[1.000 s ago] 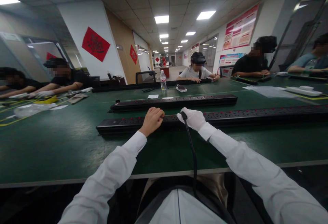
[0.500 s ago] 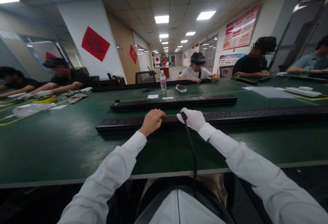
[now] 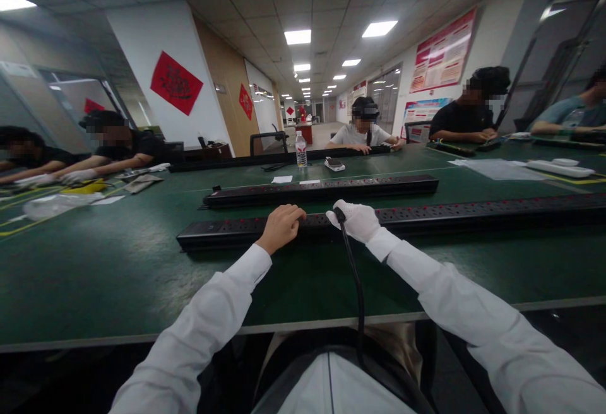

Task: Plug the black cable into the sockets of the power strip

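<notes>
One bare left hand (image 3: pixel 283 226), fingers curled, apparently steadies the near power strip (image 3: pixel 440 213), over which the right hand's (image 3: pixel 362 221) fingers clasp a plug (image 3: pixel 339 214).

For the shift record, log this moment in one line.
bare left hand: over long black red-dotted power strip | white-gloved right hand: holding end of round black cable | beyond: second black strip

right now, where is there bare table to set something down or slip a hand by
Bare green table shows between the plastic bag and left sleeve, and between the right sleeve and near power strip. Crowded around the left hand, right hand and black cable.
</notes>
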The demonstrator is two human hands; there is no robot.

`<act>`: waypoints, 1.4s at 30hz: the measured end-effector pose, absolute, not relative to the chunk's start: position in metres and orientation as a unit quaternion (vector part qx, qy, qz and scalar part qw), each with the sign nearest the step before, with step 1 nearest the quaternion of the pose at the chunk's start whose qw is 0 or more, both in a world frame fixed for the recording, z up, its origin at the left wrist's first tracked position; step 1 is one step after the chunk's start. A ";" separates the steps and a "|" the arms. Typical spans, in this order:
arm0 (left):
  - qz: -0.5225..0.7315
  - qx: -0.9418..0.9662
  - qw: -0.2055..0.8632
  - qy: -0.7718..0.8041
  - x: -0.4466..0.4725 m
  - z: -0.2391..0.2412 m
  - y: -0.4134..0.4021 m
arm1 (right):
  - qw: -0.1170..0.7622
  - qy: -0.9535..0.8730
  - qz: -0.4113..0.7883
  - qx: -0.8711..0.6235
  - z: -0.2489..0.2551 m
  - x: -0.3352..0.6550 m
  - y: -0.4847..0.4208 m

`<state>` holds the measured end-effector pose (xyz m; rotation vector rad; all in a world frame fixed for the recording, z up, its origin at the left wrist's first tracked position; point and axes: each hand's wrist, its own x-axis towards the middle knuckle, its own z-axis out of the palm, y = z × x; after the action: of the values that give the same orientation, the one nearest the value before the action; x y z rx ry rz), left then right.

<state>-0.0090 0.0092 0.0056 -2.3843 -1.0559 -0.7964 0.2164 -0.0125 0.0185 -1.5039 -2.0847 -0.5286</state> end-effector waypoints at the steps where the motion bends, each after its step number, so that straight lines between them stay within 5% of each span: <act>1: -0.285 -0.856 0.205 -0.380 -0.009 0.005 0.009 | 0.257 -0.768 -0.196 -0.553 0.018 0.217 -0.012; 42: -0.291 -0.868 0.178 -0.361 -0.007 0.011 0.002 | 0.257 -0.769 -0.189 -0.553 0.019 0.216 -0.013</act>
<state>-0.0070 0.0024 0.0107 -2.4546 -1.0227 -0.8238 0.2159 -0.0128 0.0191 -1.5005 -2.0871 -0.5127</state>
